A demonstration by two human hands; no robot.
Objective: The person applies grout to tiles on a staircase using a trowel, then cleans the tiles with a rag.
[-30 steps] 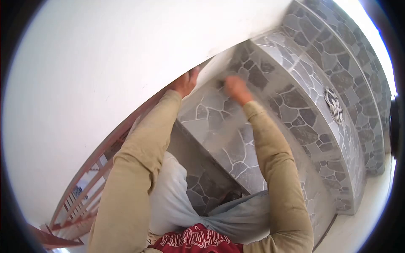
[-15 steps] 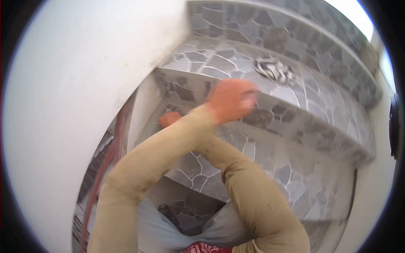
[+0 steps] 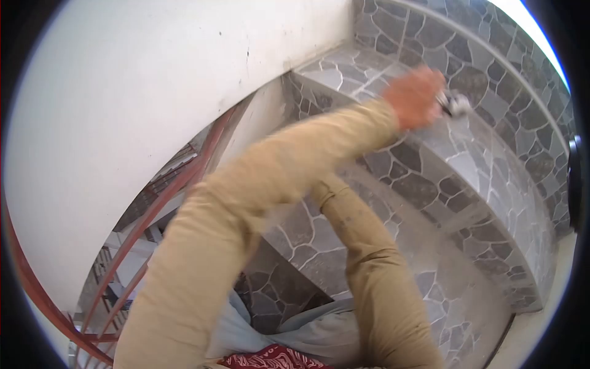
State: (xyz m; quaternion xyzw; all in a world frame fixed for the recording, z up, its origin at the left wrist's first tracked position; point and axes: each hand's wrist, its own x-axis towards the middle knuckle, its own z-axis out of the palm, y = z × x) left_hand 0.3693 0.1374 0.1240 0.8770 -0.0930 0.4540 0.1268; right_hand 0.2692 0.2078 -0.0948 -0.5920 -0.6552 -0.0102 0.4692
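Note:
My left hand (image 3: 415, 98) reaches out to the upper right, over the higher stone-clad step (image 3: 350, 71). It is smeared by motion, so I cannot tell whether its fingers are open or closed. Right at its fingertips is a crumpled black-and-white cloth (image 3: 456, 104), partly covered by the hand. My right arm, in a tan sleeve (image 3: 372, 246), comes up from the lower right and passes under the left forearm (image 3: 295, 160). That forearm hides my right hand.
A white wall (image 3: 153, 92) fills the left side. Below it runs a red metal railing (image 3: 184, 178) with a lower level behind. The lower step (image 3: 307, 227) lies under my arms. My legs (image 3: 319, 326) and a red patterned fabric (image 3: 270, 357) show at the bottom.
The view has turned, bringing more of the railing into sight. My left hand has moved up and right to the cloth. My right hand, partly visible before, is now hidden behind the left forearm.

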